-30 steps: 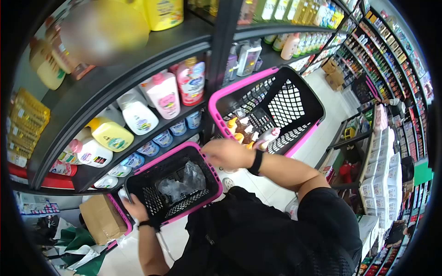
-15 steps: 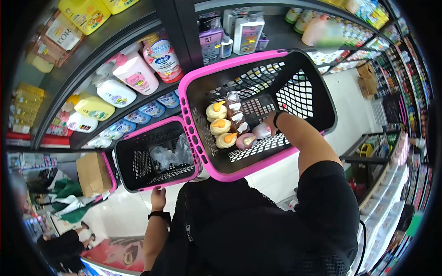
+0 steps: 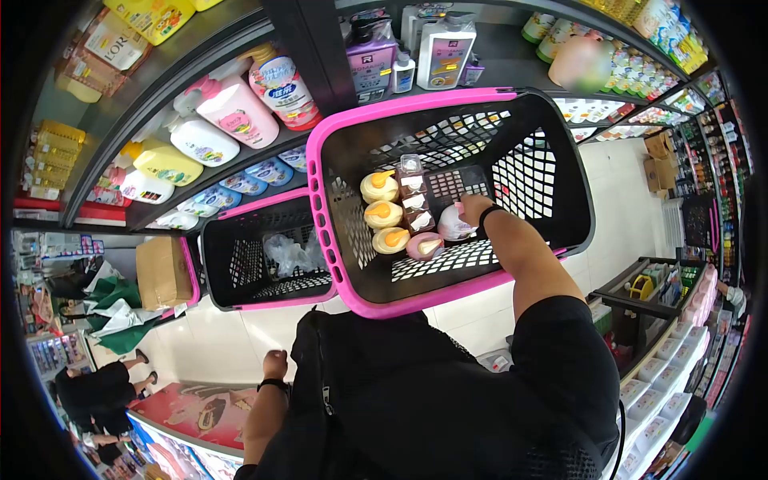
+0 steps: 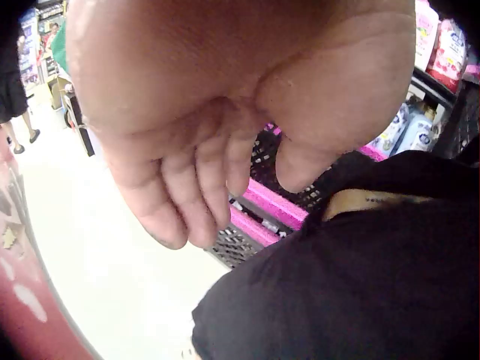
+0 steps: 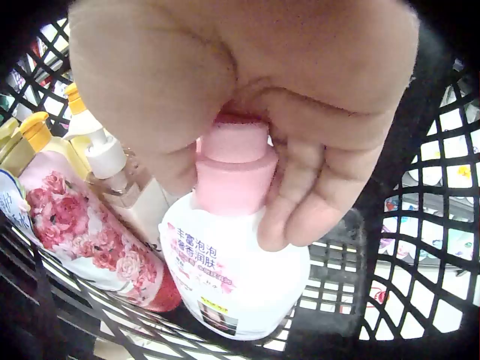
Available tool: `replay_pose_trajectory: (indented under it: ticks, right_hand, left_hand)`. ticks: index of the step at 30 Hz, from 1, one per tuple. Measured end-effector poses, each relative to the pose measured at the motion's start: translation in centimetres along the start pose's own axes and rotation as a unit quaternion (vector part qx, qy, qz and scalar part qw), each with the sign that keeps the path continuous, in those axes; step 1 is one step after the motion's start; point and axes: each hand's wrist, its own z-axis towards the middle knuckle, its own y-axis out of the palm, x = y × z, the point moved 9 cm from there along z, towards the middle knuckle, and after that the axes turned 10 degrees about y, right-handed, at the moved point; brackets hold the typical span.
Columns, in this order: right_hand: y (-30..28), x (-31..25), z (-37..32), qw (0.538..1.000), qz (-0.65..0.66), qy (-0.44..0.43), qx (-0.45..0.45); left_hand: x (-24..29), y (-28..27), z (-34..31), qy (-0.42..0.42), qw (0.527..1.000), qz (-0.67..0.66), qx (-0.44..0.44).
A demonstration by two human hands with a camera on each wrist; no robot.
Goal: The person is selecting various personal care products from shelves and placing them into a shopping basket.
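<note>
Inside the large black basket with the pink rim [image 3: 334, 264], my right hand [image 3: 478, 211] grips a white bottle [image 5: 240, 277] by its pink pump top [image 5: 234, 165]. Thumb and fingers curl round that top in the right wrist view. Beside the bottle stands a pink bottle with a rose print [image 5: 97, 232]. Cream bottles with orange-yellow tops [image 3: 382, 214] and brown bottles with clear caps [image 3: 415, 202] stand in rows to its left. My left hand [image 3: 275, 365] hangs low beside my body, holding nothing, its fingers loosely bent in the left wrist view [image 4: 225, 105].
A smaller black basket [image 3: 220, 260] holding a clear plastic bag [image 3: 290, 254] stands left of the large one. Shelves of pump bottles [image 3: 240, 116] run along the far side. A cardboard box [image 3: 163, 272] stands at left, a red-topped display [image 3: 200, 416] lower left.
My right hand has moved from the gap between the baskets into the large basket and grips the white bottle. My left hand has left the small basket's side and hangs lower.
</note>
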Motion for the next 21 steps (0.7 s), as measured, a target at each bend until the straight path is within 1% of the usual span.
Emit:
replay_pose_trajectory:
  ticks: [1, 2, 3, 4, 5, 6, 7, 9, 10, 11, 12, 13, 15, 16, 17, 19, 21]
  right_hand:
    - [-0.2, -0.7, -0.2, 1.000, -0.002, -0.005, -0.001]
    - [0.0, -1.0, 0.0, 0.999, -0.020, -0.025, 0.009]
    - [0.2, -1.3, 0.0, 0.999, -0.025, -0.023, 0.005]
    - [0.1, -1.4, 0.0, 0.999, -0.031, -0.020, 0.004]
    - [0.0, -1.4, 0.0, 0.999, -0.037, -0.016, 0.003]
    - [-0.2, -1.5, -0.1, 0.999, -0.038, -0.018, 0.010]
    - [-0.2, -1.4, 0.0, 0.999, -0.039, -0.021, 0.018]
    - [0.2, -1.5, 0.3, 0.999, -0.039, -0.022, 0.022]
    - [0.5, -1.4, 0.4, 0.999, -0.040, -0.019, 0.019]
    - [0.3, -1.3, 0.4, 0.999, -0.042, -0.017, 0.018]
    - [0.2, -1.4, -0.1, 0.999, -0.046, -0.009, -0.013]
    - [0.0, -1.6, -0.3, 0.998, -0.051, -0.023, 0.007]
    - [-0.7, -2.6, -1.3, 0.995, -0.088, -0.050, 0.016]
    - [-1.4, -3.6, -2.3, 0.989, -0.126, -0.069, -0.020]
    - [-1.9, -4.1, -2.7, 0.988, -0.137, -0.071, -0.016]
    - [-2.1, -3.5, -2.0, 0.987, -0.132, -0.091, 0.005]
    - [-4.0, -3.8, -2.9, 0.986, -0.127, -0.104, 0.004]
  left_hand:
    - [-1.3, 0.7, 1.0, 0.006, 0.999, -0.031, 0.013]
    - [0.1, -0.2, 0.9, -0.003, 0.998, -0.061, 0.029]
    - [2.4, -1.6, 0.5, 0.011, 0.994, -0.091, 0.058]
    - [4.1, -2.9, 0.6, 0.017, 0.994, -0.088, 0.063]
    - [4.3, -3.9, 1.5, 0.053, 0.990, -0.062, 0.115]
    - [3.8, -4.0, 2.0, 0.064, 0.985, -0.084, 0.135]
    - [5.0, -5.3, 2.5, 0.074, 0.979, -0.106, 0.155]
    - [8.0, -7.6, 2.4, 0.077, 0.974, -0.121, 0.176]
    - [10.3, -9.0, 1.9, 0.092, 0.969, -0.134, 0.185]
    - [11.3, -9.5, 1.9, 0.098, 0.963, -0.166, 0.188]
    - [12.6, -10.2, 1.8, 0.105, 0.960, -0.180, 0.190]
    - [13.7, -10.8, 1.6, 0.111, 0.956, -0.194, 0.191]
    - [16.1, -12.1, 0.6, 0.136, 0.947, -0.188, 0.221]
    - [18.6, -13.3, -0.7, 0.160, 0.940, -0.202, 0.224]
    - [19.5, -13.9, -1.2, 0.177, 0.931, -0.220, 0.232]
    - [20.6, -14.7, -1.6, 0.175, 0.928, -0.238, 0.226]
    - [21.7, -15.7, -2.1, 0.189, 0.913, -0.274, 0.234]
